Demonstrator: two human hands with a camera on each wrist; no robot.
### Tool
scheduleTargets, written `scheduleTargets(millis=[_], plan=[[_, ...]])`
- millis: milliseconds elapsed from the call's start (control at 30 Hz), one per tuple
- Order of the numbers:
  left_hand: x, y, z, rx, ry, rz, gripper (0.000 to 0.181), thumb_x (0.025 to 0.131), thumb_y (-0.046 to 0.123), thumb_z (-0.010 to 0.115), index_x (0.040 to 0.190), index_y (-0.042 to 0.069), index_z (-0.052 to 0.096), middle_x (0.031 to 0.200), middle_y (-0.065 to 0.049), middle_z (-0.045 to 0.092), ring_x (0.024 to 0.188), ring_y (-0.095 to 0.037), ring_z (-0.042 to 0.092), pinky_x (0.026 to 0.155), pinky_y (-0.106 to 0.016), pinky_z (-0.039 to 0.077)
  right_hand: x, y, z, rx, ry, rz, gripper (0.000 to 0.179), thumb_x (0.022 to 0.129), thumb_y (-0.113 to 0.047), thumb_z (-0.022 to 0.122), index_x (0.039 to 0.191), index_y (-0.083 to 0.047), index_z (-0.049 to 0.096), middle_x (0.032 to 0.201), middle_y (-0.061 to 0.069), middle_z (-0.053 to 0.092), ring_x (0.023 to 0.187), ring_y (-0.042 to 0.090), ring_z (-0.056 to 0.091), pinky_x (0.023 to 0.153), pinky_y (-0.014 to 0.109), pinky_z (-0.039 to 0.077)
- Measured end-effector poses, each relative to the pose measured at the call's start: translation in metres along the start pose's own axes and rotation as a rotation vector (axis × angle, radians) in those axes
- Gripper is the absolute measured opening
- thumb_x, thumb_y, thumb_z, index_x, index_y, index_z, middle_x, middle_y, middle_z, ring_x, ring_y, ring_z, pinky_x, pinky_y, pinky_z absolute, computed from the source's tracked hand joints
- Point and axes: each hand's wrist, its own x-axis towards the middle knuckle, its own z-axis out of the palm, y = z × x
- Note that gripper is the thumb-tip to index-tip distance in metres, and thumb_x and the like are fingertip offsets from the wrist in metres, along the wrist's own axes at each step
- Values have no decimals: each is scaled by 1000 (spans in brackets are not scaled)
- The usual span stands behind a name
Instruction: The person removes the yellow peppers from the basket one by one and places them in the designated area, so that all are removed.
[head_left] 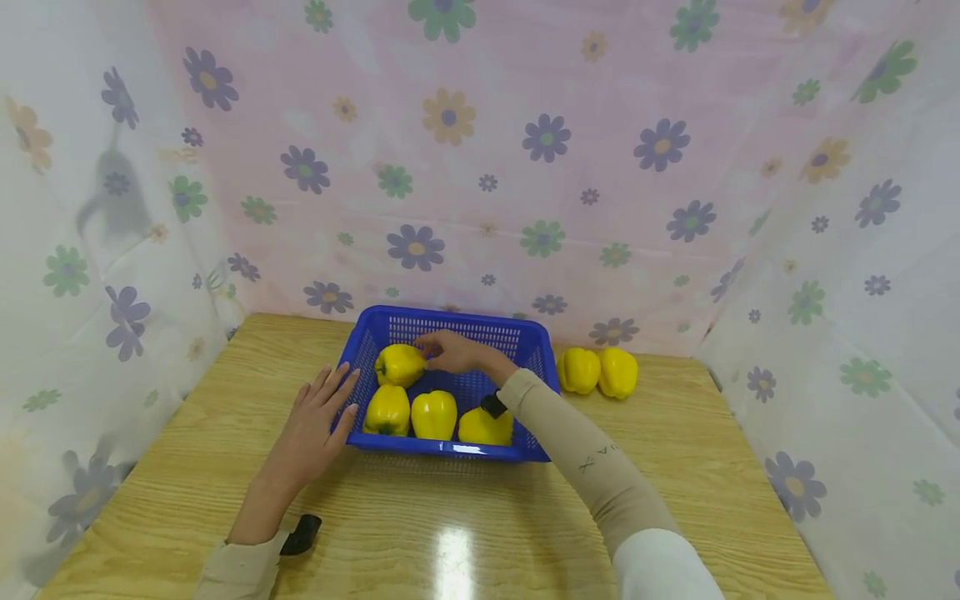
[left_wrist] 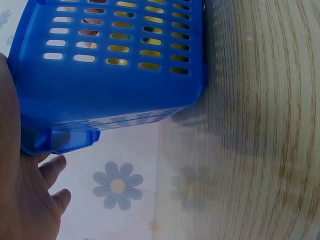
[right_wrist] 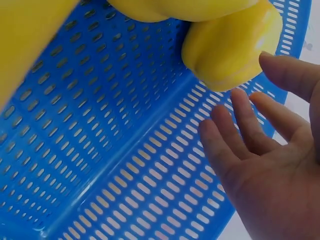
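A blue plastic basket (head_left: 420, 447) holds several yellow bell peppers. My right hand (head_left: 453, 352) reaches inside, beside the back-left bell pepper (head_left: 400, 365). In the right wrist view its fingers are loosely bent and spread, with the thumb and fingertips right at that pepper (right_wrist: 232, 52). Two more bell peppers, front-left (head_left: 388, 410) and front-middle (head_left: 434, 415), lie along the near wall. The front-right bell pepper (head_left: 480, 429) is partly covered by my right wrist. My left hand (head_left: 307, 429) lies at the basket's left rim, fingers extended; the left wrist view shows the basket's slotted wall (left_wrist: 110, 85) close by.
Two yellow bell peppers (head_left: 598, 372) stand side by side on the wooden table (head_left: 675, 467), just right of the basket. A flowered cloth (head_left: 480, 183) hangs behind the table and along both sides.
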Motion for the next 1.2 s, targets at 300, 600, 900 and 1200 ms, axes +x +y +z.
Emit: scheduleTargets(millis=[300, 600, 900, 1200], plan=[[1, 2, -1, -1, -5, 4, 54, 109, 30, 44, 157, 5, 38, 165, -20, 29, 153, -47, 17, 120, -70, 13, 13, -1, 4, -64, 7, -38, 58, 101, -3, 57, 156, -6, 39, 162, 12, 38, 150, 30, 35, 124, 43, 29], [0, 3, 1, 6, 25, 24, 52, 109, 29, 44, 155, 4, 41, 163, -21, 33, 151, -49, 21, 117, -72, 17, 15, 9, 4, 43, -10, -5, 68, 97, -7, 66, 158, -6, 36, 154, 15, 49, 138, 32, 51, 114, 42, 44], [-1, 1, -1, -7, 18, 11, 52, 110, 29, 43, 156, 5, 40, 164, -20, 31, 152, -48, 19, 119, -71, 15, 13, 11, 2, 79, -70, 30, 59, 98, -19, 69, 151, -5, 47, 137, 17, 64, 125, 30, 62, 106, 41, 52], [1, 1, -1, -2, 9, 6, 53, 109, 29, 43, 156, 5, 40, 164, -20, 31, 153, -48, 19, 118, -72, 15, 20, 8, 13, 100, -99, 77, 67, 101, -29, 64, 159, -10, 35, 157, 17, 44, 145, 32, 43, 119, 47, 38]])
